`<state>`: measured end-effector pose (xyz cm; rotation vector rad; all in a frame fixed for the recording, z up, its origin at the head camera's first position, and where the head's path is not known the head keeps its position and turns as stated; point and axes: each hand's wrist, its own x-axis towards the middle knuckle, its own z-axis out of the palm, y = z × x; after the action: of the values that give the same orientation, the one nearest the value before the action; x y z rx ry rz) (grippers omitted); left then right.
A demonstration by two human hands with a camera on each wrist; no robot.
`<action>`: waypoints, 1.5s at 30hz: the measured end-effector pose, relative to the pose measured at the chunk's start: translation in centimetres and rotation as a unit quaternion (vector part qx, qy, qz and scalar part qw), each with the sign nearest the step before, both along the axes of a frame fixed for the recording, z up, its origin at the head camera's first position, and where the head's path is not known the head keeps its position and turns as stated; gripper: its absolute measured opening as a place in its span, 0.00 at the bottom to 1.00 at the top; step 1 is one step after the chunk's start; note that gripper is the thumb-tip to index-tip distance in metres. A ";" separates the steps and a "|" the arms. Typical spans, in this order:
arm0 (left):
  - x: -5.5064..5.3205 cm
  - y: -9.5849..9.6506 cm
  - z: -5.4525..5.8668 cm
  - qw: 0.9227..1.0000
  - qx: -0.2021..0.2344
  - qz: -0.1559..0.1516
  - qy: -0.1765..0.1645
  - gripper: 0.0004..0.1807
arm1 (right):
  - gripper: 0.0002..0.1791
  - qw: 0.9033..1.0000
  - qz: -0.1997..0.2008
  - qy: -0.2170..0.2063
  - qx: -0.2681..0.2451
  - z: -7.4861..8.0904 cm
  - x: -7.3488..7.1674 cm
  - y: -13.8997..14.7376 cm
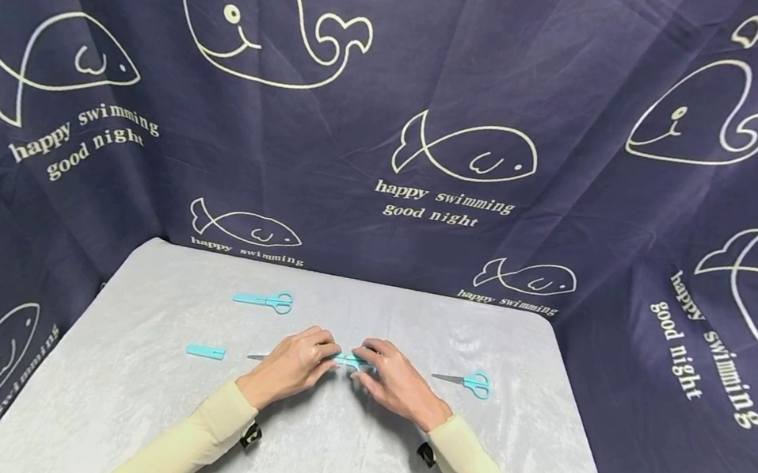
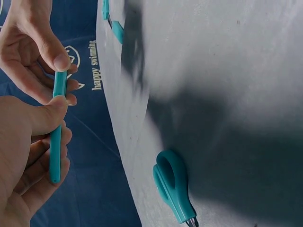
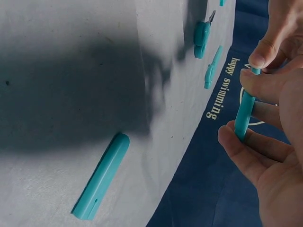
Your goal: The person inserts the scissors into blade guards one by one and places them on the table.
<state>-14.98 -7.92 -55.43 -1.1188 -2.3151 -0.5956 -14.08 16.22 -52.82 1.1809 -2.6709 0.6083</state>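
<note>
Close together over the table's middle, my left hand (image 1: 301, 358) and right hand (image 1: 397, 375) share a pair of teal scissors (image 1: 350, 360) with a sheath. Left thumb and fingers pinch the long sheath (image 2: 55, 151), which points away to the left. Right thumb and fingers grip the teal handle (image 3: 244, 116), seen edge-on; the blades are hidden. Unsheathed scissors (image 2: 175, 187) lie beneath my left hand, their blade (image 1: 257, 357) showing leftward in the head view. A loose sheath (image 3: 102, 179) lies beneath my right hand, hidden from the head view.
Sheathed scissors (image 1: 263, 300) lie at the back left, and another loose sheath (image 1: 206, 351) rests left of my hands. Bare-bladed scissors (image 1: 464, 381) lie to the right. Dark blue cloth (image 1: 401, 71) surrounds the grey table's (image 1: 348, 472) back and sides.
</note>
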 end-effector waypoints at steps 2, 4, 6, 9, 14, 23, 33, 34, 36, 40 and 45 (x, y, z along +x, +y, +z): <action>0.0 0.0 0.0 1.000 0.002 -0.002 0.003 0.11 | 0.20 1.000 -0.001 0.001 0.001 0.0 0.0 0.0; 0.0 0.1 0.0 1.000 0.005 -0.003 0.007 0.11 | 0.20 1.000 0.000 0.003 0.000 0.1 0.0 0.0; -0.1 0.2 0.0 1.000 0.003 -0.004 0.009 0.11 | 0.20 1.000 0.002 0.005 -0.001 0.1 0.0 -0.1; -0.1 0.2 0.0 1.000 -0.003 -0.001 0.009 0.11 | 0.20 1.000 0.006 0.008 -0.001 0.1 0.0 -0.1; 0.0 0.3 -0.1 1.000 -0.010 0.006 0.009 0.11 | 0.20 1.000 0.006 0.013 -0.002 -0.1 0.0 -0.1; 0.0 0.3 -0.1 1.000 -0.009 0.006 0.009 0.11 | 0.20 1.000 -0.004 -0.006 -0.003 -0.1 0.1 -0.3; -0.2 1.1 -0.1 1.000 -0.013 0.016 0.013 0.12 | 0.20 1.000 -0.013 -0.001 -0.006 -0.2 -0.2 0.0; -0.2 1.2 -0.1 1.000 -0.014 0.016 0.013 0.12 | 0.20 1.000 -0.014 0.000 -0.004 -0.2 -0.2 0.1; -0.2 1.4 -0.1 1.000 -0.016 0.020 0.010 0.12 | 0.20 1.000 -0.017 -0.001 -0.003 -0.2 -0.2 0.2; -0.2 1.9 0.0 0.999 -0.020 0.031 0.000 0.11 | 0.20 1.000 -0.019 -0.003 -0.006 -0.2 -0.3 0.5; -0.2 3.0 0.0 0.999 -0.033 0.039 -0.006 0.10 | 0.20 0.999 -0.029 -0.010 -0.018 -0.4 -0.2 1.4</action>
<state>-15.16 -4.92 -55.43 -1.0503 -2.3936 -0.5017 -14.24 17.64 -53.25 1.0891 -2.6892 0.6595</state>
